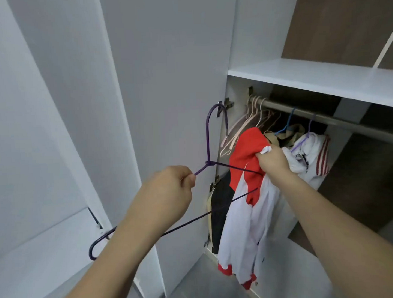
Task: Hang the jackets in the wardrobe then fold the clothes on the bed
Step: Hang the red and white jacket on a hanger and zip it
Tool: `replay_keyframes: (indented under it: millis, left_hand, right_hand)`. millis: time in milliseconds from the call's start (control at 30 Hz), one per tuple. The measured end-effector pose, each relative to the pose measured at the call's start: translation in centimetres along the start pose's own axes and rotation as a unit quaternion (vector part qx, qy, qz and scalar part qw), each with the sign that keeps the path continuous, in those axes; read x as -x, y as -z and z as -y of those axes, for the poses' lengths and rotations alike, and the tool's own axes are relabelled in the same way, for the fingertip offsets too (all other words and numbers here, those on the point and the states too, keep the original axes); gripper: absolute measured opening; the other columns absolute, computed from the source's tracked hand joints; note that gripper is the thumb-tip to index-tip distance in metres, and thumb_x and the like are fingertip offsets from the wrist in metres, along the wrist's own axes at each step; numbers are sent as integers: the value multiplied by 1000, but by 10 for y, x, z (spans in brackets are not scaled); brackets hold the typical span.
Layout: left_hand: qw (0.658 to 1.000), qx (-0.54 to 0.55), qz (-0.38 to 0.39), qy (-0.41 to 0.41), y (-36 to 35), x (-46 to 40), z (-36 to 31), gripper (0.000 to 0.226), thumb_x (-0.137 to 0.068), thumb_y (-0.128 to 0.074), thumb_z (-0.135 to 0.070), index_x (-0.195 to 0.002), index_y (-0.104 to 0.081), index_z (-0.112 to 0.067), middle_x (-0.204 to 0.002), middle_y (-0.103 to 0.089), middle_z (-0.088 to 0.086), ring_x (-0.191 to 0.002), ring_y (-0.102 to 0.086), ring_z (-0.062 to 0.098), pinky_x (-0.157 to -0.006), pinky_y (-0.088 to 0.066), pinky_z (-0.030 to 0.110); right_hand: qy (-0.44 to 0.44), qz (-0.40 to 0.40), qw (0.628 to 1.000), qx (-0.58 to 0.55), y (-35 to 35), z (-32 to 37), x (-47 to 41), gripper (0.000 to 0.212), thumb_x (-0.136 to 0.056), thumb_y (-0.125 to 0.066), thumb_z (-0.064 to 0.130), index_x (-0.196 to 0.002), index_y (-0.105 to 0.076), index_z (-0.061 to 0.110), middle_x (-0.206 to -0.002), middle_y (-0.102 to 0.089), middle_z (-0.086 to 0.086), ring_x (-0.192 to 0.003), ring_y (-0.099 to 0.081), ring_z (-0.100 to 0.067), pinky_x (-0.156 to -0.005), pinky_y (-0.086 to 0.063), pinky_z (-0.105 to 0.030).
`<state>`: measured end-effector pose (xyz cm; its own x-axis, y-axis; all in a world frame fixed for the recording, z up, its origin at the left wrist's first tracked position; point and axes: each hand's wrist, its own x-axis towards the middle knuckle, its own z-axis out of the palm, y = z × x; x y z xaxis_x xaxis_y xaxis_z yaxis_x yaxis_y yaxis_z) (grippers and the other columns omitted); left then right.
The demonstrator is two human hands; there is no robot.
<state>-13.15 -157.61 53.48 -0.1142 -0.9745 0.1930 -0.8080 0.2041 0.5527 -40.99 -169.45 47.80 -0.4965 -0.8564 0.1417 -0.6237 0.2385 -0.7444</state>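
Note:
My left hand (170, 190) grips a purple wire hanger (207, 135) just below its hook, in front of the open wardrobe door. One arm of the hanger runs into a red and white jacket (244, 214). My right hand (274, 161) clutches that jacket by its collar, and the garment hangs down from it with red cuffs at the bottom. Behind it, a white jacket with red stripes (314, 158) hangs from the metal rail (337, 118) on a purple hanger. A tan garment (288, 134) hangs next to it on a blue hanger.
Several empty pale hangers (241, 125) bunch at the rail's left end. A white shelf (322, 79) sits just above the rail. The open grey wardrobe door (166, 83) stands to the left. A dark garment (220, 210) hangs low inside by the hinge side.

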Motion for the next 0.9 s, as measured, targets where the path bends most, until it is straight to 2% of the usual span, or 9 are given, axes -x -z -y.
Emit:
replay_keyframes:
  millis: [133,300,367,500,567,633,700,767,900]
  left_hand:
    - [1000,1,-12,-20,-12,3,29,24,-100,-44,-31,-89,-64,-23,-64,-54,-7,-58,-49,9,-48,-29,22]
    - [981,181,59,21,-52,15,59,25,-99,-46,-21,-86,-65,-11,-58,-50,-9,-56,-43,11,-47,-30,18]
    - [960,275,50,13,-50,21,71,27,-99,-48,-19,-80,-65,-10,-55,-49,-11,-53,-41,12,-50,-32,19]
    - [948,306,21,-83,-21,22,84,32,-100,-50,-24,-70,-61,-23,-56,-46,-10,-53,-39,8,-52,-32,18]
    - [943,319,20,-97,-7,22,86,33,-100,-50,-25,-69,-62,-24,-51,-42,-14,-48,-36,4,-48,-30,15]
    - [917,381,79,-92,4,19,89,32,-102,-47,-23,-76,-66,-23,-53,-47,-14,-50,-43,6,-51,-36,15]
    - [884,429,173,-69,19,12,94,24,-102,-47,-22,-91,-68,-20,-71,-62,-7,-63,-59,9,-63,-48,18]
    - [878,417,233,-29,27,-1,106,20,-92,-59,-26,-111,-64,-24,-103,-69,-6,-93,-65,9,-87,-51,26]
    - [909,288,300,23,8,-16,117,75,-87,-66,-21,-151,-26,-30,-155,-30,3,-137,-37,21,-105,-33,31]
  right_hand:
    - [14,50,996,-78,-12,39,55,7,-94,-52,15,-89,-56,17,-92,-60,-7,-82,-59,-23,-72,-48,-31]
    - [3,79,968,-236,-20,67,128,9,-92,-55,13,-89,-63,14,-84,-64,-9,-80,-62,-24,-73,-47,-31]
    - [111,73,982,-132,-11,66,145,22,-94,-51,22,-73,-56,21,-81,-56,-1,-79,-54,-19,-74,-41,-31]
    - [333,77,937,72,5,71,154,13,-98,-49,34,-103,-54,24,-108,-54,7,-103,-48,-9,-102,-31,-28]
    - [392,53,916,65,10,88,154,11,-93,-56,23,-100,-56,15,-97,-61,-1,-91,-54,-13,-89,-39,-24]
    - [450,27,887,97,15,105,152,11,-88,-51,21,-78,-50,16,-73,-54,-2,-70,-48,-20,-72,-41,-37]
    - [467,3,876,120,22,115,151,24,-82,-41,29,-61,-33,20,-58,-41,0,-58,-39,-23,-64,-37,-41]
    - [450,-9,890,74,28,119,148,31,-79,-39,32,-57,-35,11,-55,-43,-11,-55,-41,-29,-61,-38,-43]
    - [404,-15,915,-10,41,121,143,36,-82,-43,29,-63,-47,-2,-60,-51,-16,-57,-49,-32,-56,-40,-40]
